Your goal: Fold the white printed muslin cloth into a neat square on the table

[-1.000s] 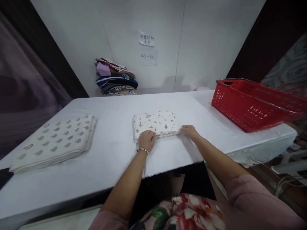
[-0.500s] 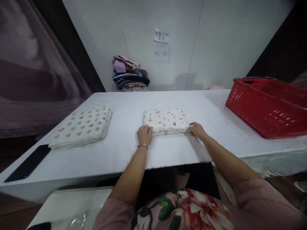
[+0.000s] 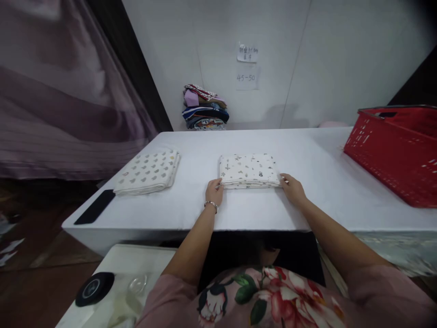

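A folded white cloth with small dark prints (image 3: 248,169) lies in the middle of the white table (image 3: 307,200). My left hand (image 3: 215,191), a bracelet on its wrist, grips the cloth's near left corner with curled fingers. My right hand (image 3: 292,189) holds the near right corner, fingers tucked at the edge. Both forearms reach out over the table's front edge.
A second folded cloth with grey prints (image 3: 148,172) lies at the left, a black flat object (image 3: 94,207) near that corner. A red plastic basket (image 3: 396,150) stands at the right. A stack of folded fabrics (image 3: 204,108) sits by the wall. A low white surface (image 3: 112,291) carries a black disc.
The view has swung left, so the table's left end and the low surface now show. Both hands stay at the printed cloth's near corners.
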`<state>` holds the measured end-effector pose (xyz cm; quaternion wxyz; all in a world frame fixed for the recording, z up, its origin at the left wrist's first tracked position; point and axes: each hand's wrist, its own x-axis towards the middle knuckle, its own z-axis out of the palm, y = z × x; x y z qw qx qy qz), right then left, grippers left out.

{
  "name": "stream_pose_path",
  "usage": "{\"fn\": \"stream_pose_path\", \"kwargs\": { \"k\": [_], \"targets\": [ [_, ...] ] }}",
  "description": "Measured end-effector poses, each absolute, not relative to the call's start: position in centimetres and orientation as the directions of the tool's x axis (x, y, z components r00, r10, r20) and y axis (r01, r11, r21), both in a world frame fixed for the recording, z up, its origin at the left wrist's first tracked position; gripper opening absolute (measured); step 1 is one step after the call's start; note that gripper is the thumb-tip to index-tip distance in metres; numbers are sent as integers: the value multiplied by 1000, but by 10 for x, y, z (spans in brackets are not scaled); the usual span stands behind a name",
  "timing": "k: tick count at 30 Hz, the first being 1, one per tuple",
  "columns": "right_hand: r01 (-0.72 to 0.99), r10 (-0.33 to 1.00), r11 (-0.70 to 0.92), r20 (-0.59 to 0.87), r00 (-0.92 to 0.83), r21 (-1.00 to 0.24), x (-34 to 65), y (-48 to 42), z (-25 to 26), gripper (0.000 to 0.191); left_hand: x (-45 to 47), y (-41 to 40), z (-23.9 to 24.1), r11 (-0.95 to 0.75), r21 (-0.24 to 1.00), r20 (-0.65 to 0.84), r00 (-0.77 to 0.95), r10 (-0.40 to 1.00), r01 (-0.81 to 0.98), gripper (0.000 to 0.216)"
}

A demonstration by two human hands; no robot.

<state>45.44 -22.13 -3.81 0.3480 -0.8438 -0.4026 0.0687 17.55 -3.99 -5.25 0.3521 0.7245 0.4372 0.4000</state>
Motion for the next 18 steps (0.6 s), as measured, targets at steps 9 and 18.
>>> {"fn": "stream_pose_path", "kwargs": {
  "k": [9,18],
  "targets": [
    [683,763,-399,192,617,-611,459,-218,-48,38,180,-38,-46,-428,757,286,339,897,493,31],
    [759,813,-357,221,540,-544,454,-226,-46,39,190,-30,-45,-315,790,224,230,947,527,22]
  ]
}}
